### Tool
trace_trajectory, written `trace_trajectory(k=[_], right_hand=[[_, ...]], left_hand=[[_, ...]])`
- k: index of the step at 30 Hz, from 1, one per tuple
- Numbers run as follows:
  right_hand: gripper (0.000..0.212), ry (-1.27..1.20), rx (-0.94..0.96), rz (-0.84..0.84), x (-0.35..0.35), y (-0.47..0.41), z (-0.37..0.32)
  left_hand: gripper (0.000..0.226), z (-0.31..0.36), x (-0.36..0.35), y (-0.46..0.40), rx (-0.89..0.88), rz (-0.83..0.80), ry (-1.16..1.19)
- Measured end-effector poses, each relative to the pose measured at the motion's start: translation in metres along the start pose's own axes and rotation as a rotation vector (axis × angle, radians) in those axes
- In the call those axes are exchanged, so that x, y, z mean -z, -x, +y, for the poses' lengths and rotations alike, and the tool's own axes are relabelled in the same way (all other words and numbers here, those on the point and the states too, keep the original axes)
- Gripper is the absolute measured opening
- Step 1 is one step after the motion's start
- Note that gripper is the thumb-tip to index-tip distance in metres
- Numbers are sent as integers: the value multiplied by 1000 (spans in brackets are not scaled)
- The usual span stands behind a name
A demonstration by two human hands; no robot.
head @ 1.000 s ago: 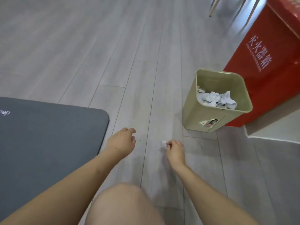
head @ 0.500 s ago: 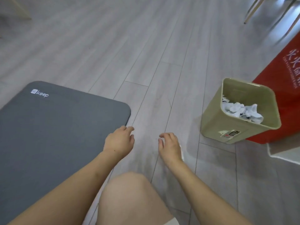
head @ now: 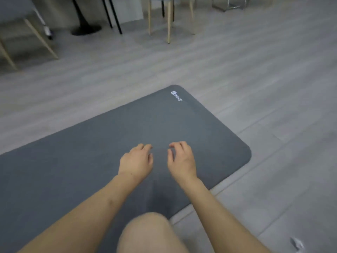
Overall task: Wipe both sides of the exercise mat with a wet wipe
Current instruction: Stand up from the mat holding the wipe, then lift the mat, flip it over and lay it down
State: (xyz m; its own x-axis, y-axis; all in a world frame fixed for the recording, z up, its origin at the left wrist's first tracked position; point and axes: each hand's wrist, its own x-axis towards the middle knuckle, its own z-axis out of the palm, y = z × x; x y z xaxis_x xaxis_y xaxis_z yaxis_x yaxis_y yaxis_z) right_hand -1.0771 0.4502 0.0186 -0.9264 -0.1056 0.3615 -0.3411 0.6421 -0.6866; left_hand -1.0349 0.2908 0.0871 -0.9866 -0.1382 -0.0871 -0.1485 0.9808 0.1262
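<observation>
Mat: the grey exercise mat (head: 109,161) is lying flat on the floor (head: 255,88), its logo corner toward 1 o'clock.
Hands: the left hand (head: 135,163) and right hand (head: 181,161) are hovering over it, fingers loosely curled, each grip holding nothing.
Wipe: a crumpled white scrap (head: 297,243) is lying at 4 o'clock.
Advice: likely taking the near edge with both hands for flipping evenly.

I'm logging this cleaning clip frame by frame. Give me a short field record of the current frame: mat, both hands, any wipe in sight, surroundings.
mat: grey exercise mat flat on the floor, white logo at its far corner
left hand: above the mat, fingers loosely curled, holding nothing
right hand: same, holding nothing
wipe: small crumpled white scrap on the floor, bottom right; blurred
background: chair legs
</observation>
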Motion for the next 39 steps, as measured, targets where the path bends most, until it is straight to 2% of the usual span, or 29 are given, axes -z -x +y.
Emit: trace_trajectory(k=[2, 5, 10, 15, 20, 26, 29, 32, 39], right_hand=[[26, -52, 77, -69, -39, -12, -41], [17, -113, 213, -172, -90, -24, -108], [13, -105, 432, -335, -146, -3, -233], [14, 23, 702, -392, -178, 44, -325], [16, 8, 787, -438, -226, 121, -435], [14, -75, 825, -412, -301, 210, -554], [14, -107, 819, -445, -344, 263, -588], [13, -128, 809, -525, -392, 319, -605], [12, -27, 715, -813, -473, 447, -580]], left_hand=[[40, -53, 14, 17, 99, 42, -27], [40, -130, 40, 50, 264, 91, -61], [37, -233, 77, 127, 475, 171, -79], [37, -328, 88, 217, 554, 194, -82], [38, -433, 105, 303, 559, 203, -137], [36, -561, 140, 373, 535, 257, -213], [34, -620, 123, 414, 532, 223, -245], [33, -681, 77, 466, 628, 184, -168], [32, -756, -72, 570, 724, -108, -11]])
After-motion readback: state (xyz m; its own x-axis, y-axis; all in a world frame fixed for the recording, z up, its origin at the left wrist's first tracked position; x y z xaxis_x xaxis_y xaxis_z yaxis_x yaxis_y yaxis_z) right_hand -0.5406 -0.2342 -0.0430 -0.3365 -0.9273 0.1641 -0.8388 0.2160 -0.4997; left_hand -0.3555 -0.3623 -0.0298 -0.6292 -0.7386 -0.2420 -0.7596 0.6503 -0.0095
